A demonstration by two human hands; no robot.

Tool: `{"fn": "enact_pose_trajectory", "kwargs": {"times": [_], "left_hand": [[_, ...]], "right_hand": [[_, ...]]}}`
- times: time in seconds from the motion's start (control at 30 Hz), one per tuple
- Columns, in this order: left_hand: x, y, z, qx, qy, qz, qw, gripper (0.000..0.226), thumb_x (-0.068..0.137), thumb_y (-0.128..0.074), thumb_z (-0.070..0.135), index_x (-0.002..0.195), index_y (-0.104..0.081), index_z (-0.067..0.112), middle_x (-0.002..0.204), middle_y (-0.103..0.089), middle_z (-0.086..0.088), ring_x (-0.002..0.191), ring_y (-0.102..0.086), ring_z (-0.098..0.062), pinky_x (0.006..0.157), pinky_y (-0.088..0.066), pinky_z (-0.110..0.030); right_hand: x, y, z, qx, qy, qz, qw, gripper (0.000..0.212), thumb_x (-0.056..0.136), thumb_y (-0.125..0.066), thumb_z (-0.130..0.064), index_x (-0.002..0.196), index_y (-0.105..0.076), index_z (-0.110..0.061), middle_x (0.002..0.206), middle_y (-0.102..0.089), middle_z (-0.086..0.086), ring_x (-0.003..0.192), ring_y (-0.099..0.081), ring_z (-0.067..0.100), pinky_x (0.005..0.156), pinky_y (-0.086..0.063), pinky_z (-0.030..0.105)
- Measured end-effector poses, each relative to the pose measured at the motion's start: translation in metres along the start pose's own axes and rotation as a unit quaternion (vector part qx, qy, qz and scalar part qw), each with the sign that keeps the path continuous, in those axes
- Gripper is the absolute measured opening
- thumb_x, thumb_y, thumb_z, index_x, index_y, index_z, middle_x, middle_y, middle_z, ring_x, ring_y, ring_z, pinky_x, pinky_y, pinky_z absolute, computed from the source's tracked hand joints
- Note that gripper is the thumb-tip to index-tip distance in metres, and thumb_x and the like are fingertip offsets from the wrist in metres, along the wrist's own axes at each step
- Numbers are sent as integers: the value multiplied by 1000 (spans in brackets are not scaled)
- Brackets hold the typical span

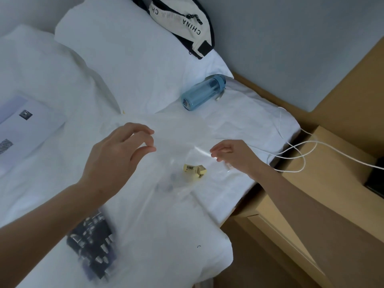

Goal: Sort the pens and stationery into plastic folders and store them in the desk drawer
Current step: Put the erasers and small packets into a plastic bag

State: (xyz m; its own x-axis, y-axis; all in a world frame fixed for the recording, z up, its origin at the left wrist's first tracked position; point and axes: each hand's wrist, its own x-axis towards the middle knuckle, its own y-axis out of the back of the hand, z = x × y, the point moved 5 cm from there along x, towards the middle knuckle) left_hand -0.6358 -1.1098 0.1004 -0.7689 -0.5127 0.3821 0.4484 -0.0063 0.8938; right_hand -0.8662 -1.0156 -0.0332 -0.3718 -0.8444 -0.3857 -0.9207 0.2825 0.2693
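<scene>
Head view: over the bed, both hands hold a clear plastic folder stretched between them. The left hand pinches its left edge with thumb and fingertips; the right hand grips its right edge. Yellow boxes show inside it. Blurred dark pens lie near the bed's near edge.

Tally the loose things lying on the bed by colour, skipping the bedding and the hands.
Blue: 1, the water bottle
Yellow: 1, the small box
Clear: 1, the plastic folder
Black: 1, the pack of pens
White: 1, the printed paper
Cream and black: 1, the bag
Total: 6
</scene>
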Motion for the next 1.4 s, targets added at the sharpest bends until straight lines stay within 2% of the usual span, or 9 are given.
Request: {"fn": "enact_pose_trajectory", "kwargs": {"times": [0.1, 0.33, 0.5, 0.6, 0.73, 0.97, 1.1, 1.27, 1.4], "left_hand": [[11, 3, 19, 1, -10, 4, 1000, 23, 89, -51, 31, 81, -64, 13, 104, -65, 2, 81, -49, -8, 57, -45, -27], [25, 4, 73, -1, -55, 18, 998, 27, 90, -50, 31, 81, -66, 12, 103, -65, 0, 83, -52, -11, 56, -47, -30], [39, -1, 129, -20, -96, 27, 995, 25, 88, -53, 30, 78, -66, 11, 101, -65, 1, 81, -52, -10, 56, -42, -25], [53, -11, 168, -48, -118, 25, 992, 26, 88, -52, 32, 78, -67, 12, 101, -65, 1, 83, -54, -10, 60, -40, -22], [70, -32, 232, -77, -170, 17, 982, 23, 87, -54, 30, 79, -66, 12, 100, -65, 0, 86, -55, -9, 62, -42, -21], [77, -67, 352, -144, -306, -20, 941, 28, 90, -52, 32, 80, -67, 10, 99, -64, -1, 87, -55, -10, 68, -45, -25], [70, -83, 417, -194, -349, -46, 916, 27, 89, -52, 31, 79, -67, 11, 99, -63, 1, 86, -54, -9, 67, -40, -20], [51, -109, 494, -232, -424, -78, 872, 30, 90, -51, 32, 79, -68, 9, 100, -64, -1, 86, -55, -10, 69, -38, -16], [27, -125, 549, -261, -481, -87, 832, 33, 90, -51, 33, 78, -68, 8, 99, -65, -1, 82, -56, -10, 64, -44, -24]], "right_hand": [[-12, 22, 2, 24, 1, 23, 999, 9, 82, -69, -7, 83, -70, -16, 81, -71, 3, 69, -61, 13, 66, -45, 20], [-55, 83, 8, 19, 23, 83, 996, 12, 87, -62, -2, 85, -68, -13, 77, -68, -1, 64, -59, 8, 56, -40, 5], [-98, 130, 36, 57, 2, 136, 989, 11, 87, -61, -1, 87, -67, -9, 80, -66, 7, 67, -57, 15, 65, -45, 12], [-130, 165, 57, 44, -6, 190, 981, 11, 86, -62, -4, 87, -70, -12, 79, -68, 7, 63, -59, 6, 59, -42, 10], [-183, 213, 89, 54, -30, 261, 963, 19, 86, -62, -2, 79, -67, -18, 75, -67, 1, 63, -56, 10, 59, -41, 11], [-312, 281, 163, 71, -112, 385, 913, 11, 90, -60, -11, 91, -67, -20, 89, -68, 2, 82, -62, 16, 71, -46, 25], [-390, 296, 201, 88, -144, 462, 871, 14, 90, -59, -9, 89, -66, -21, 87, -69, -1, 80, -63, 15, 66, -46, 21], [-472, 290, 251, 117, -184, 533, 818, 25, 90, -60, -9, 76, -64, -30, 78, -69, -2, 75, -63, 17, 67, -46, 30], [-528, 274, 281, 150, -199, 588, 769, 24, 86, -61, -1, 74, -66, -21, 76, -66, 7, 71, -59, 19, 70, -47, 31]]}}
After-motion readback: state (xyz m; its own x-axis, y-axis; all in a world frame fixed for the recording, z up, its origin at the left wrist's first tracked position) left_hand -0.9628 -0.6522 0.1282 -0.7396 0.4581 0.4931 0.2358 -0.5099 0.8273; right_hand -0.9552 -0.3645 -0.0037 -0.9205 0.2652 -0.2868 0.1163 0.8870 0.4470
